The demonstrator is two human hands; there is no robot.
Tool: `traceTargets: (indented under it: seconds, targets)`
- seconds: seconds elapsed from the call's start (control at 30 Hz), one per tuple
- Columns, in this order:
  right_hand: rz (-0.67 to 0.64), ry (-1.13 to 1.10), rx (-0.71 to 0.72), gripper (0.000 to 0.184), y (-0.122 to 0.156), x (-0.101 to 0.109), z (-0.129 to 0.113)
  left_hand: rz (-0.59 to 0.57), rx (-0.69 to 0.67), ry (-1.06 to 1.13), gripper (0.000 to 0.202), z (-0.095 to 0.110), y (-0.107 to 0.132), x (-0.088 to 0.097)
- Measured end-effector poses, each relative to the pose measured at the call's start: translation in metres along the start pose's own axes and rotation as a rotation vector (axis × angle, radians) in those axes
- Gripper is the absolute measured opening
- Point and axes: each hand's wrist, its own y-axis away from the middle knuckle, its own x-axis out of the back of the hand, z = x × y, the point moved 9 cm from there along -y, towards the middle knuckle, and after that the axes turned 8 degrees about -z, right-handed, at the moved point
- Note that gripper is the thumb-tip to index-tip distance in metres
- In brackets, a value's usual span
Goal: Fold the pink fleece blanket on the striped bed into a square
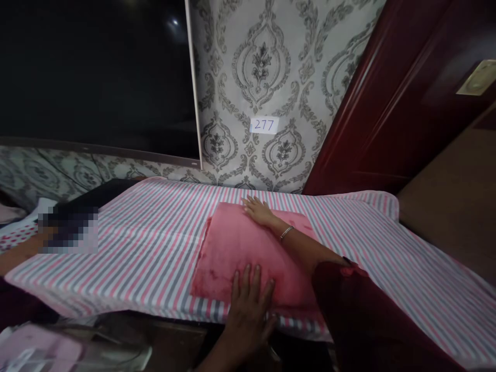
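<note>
A folded pink plush cloth (232, 243) lies flat on the striped sheet, with darker rubbed patches along its left and near edges. My left hand (251, 299) rests palm down on its near edge, fingers spread. My right hand (259, 211) lies flat on the cloth's far edge, fingers stretched out towards the left. A silver bracelet (287, 232) circles the right wrist, below a dark red sleeve (360, 305). Neither hand grips anything.
A pink, grey and white striped sheet (147, 248) covers the long table. Behind are a television (93, 77), patterned wallpaper and a paper marked 277 (264, 125). A dark red door (372, 103) stands right. Another person's arm (23, 253) reaches in at left, partly pixelated.
</note>
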Motion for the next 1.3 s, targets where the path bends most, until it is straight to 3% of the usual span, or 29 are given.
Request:
traceTargets:
  seconds: [0.13, 0.23, 0.3, 0.37, 0.47, 0.67, 0.93, 1.13, 1.3]
  targets:
    - [0.011, 0.086, 0.266, 0.056, 0.046, -0.007, -0.049, 0.022, -0.005, 0.033, 0.064, -0.003, -0.004, 0.027]
    - [-0.094, 0.125, 0.542, 0.054, 0.09, -0.032, -0.088, 0.071, 0.045, 0.068, 0.051, -0.022, -0.002, 0.046]
    - [-0.131, 0.143, 0.645, 0.053, 0.108, -0.042, -0.104, 0.091, 0.103, 0.051, 0.047, -0.039, 0.003, 0.048]
    - [-0.15, 0.173, 0.694, 0.052, 0.11, -0.048, -0.114, 0.088, 0.135, 0.024, 0.052, -0.049, 0.01, 0.042]
    - [-0.174, 0.198, 0.744, 0.053, 0.089, -0.052, -0.121, 0.064, 0.14, 0.011, 0.061, -0.054, 0.019, 0.027]
    - [-0.134, 0.136, 0.639, 0.064, 0.009, -0.046, -0.113, 0.063, 0.127, 0.049, 0.066, -0.054, 0.026, 0.014]
    - [-0.185, -0.072, 0.366, 0.057, -0.079, -0.045, -0.074, 0.131, 0.157, 0.083, 0.068, -0.057, 0.031, 0.005]
    - [-0.158, -0.1, 0.204, 0.056, -0.091, -0.034, -0.061, 0.154, 0.175, 0.111, 0.062, -0.059, 0.031, 0.005]
    - [0.014, -0.082, 0.168, 0.057, -0.062, 0.0, -0.077, 0.13, 0.171, 0.106, 0.061, -0.061, 0.028, 0.01]
